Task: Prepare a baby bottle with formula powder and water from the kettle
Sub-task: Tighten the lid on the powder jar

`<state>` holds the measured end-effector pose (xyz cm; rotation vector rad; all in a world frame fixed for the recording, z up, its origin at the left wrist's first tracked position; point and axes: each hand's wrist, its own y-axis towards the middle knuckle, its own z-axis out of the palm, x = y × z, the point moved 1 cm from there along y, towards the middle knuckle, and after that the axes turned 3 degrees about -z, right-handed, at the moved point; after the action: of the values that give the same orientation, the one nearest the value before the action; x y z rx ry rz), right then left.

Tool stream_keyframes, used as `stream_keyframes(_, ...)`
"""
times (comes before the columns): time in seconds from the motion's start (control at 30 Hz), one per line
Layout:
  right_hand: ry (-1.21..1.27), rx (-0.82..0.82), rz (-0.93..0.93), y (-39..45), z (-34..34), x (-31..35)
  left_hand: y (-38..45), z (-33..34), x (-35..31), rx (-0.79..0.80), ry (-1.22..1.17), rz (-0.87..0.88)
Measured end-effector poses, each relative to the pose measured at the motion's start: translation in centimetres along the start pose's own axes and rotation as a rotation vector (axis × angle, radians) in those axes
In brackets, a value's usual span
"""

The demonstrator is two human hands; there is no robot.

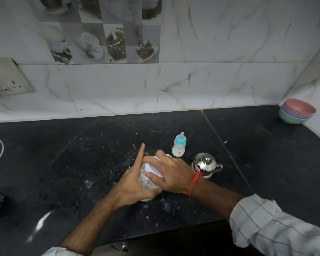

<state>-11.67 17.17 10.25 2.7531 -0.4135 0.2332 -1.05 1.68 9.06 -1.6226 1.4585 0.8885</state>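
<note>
Both hands close on a clear jar (146, 179) low over the dark surface (81, 154) — left hand (131, 183) wrapping its body, right hand (171, 174) clamped on its white lid (154, 168). Just behind stand the bottle (179, 145) and kettle (205, 164), near each other. Bowls (296, 111) fill the far right corner — open room lies left.

Single head-worn wide-angle view, looking forward-down onto dark counter (81, 163), close above hands, wall behind
</note>
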Motion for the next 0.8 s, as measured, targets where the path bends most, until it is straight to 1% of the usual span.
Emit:
stream_keyframes(0.03,-0.021,-0.016,0.089,0.1,0.3,0.6,-0.1,0.2,-0.1,-0.046,0.046,-0.003)
stream_keyframes(0.1,-0.035,-0.047,0.164,0.2,0.6,1.5,-0.1,0.6,0.0,-0.080,0.073,-0.008)
stream_keyframes(0.17,-0.003,-0.037,0.213,-0.1,0.5,1.7,0.0,0.3,0.3,-0.039,0.072,-0.017)
stream_keyframes(0.2,0.026,-0.027,0.204,-0.3,0.2,1.7,-0.1,-0.1,0.5,0.000,0.078,-0.020)
stream_keyframes(0.23,0.048,-0.021,0.144,-0.6,-0.1,1.6,-0.2,-0.6,0.6,0.050,0.073,-0.023)
stream_keyframes(0.33,0.014,-0.016,-0.230,-1.3,-0.9,1.0,-0.6,-1.6,0.3,0.276,0.005,-0.006)
stream_keyframes(0.37,-0.017,-0.039,-0.310,-1.3,-1.1,0.5,-0.6,-1.5,0.0,0.308,0.003,0.012)
stream_keyframes(0.4,-0.039,-0.070,-0.334,-1.3,-1.1,-0.1,-0.5,-1.4,-0.3,0.288,0.005,0.022)
stream_keyframes(0.43,-0.040,-0.084,-0.299,-1.1,-1.1,-0.3,-0.5,-1.1,-0.6,0.227,0.011,0.022)
stream_keyframes(0.47,-0.022,-0.075,-0.208,-0.8,-1.0,-0.2,-0.3,-0.8,-0.9,0.145,0.023,0.012)
stream_keyframes(0.53,0.019,-0.064,0.051,-0.4,-0.8,0.9,-0.2,-0.4,-0.9,0.021,0.054,-0.018)
stream_keyframes(0.57,0.032,-0.060,0.150,-0.3,-0.6,1.3,-0.2,-0.5,-0.8,0.000,0.063,-0.027)
stream_keyframes(0.6,0.048,-0.063,0.191,-0.3,-0.6,1.6,-0.3,-0.8,-0.6,0.011,0.064,-0.030)
stream_keyframes(0.63,0.056,-0.080,0.148,-0.3,-0.8,2.0,-0.4,-1.3,-0.5,0.051,0.060,-0.027)
stream_keyframes(0.67,0.054,-0.103,0.033,-0.3,-1.1,2.2,-0.6,-1.7,-0.5,0.117,0.051,-0.022)
stream_keyframes(0.73,0.014,-0.139,-0.289,-0.6,-1.4,1.8,-1.0,-2.2,-0.9,0.262,0.010,0.009)
stream_keyframes(0.77,-0.006,-0.150,-0.412,-0.6,-1.5,1.2,-1.1,-2.0,-1.1,0.288,-0.010,0.031)
stream_keyframes(0.8,-0.013,-0.160,-0.482,-0.6,-1.6,0.6,-1.1,-1.6,-1.4,0.263,-0.020,0.044)
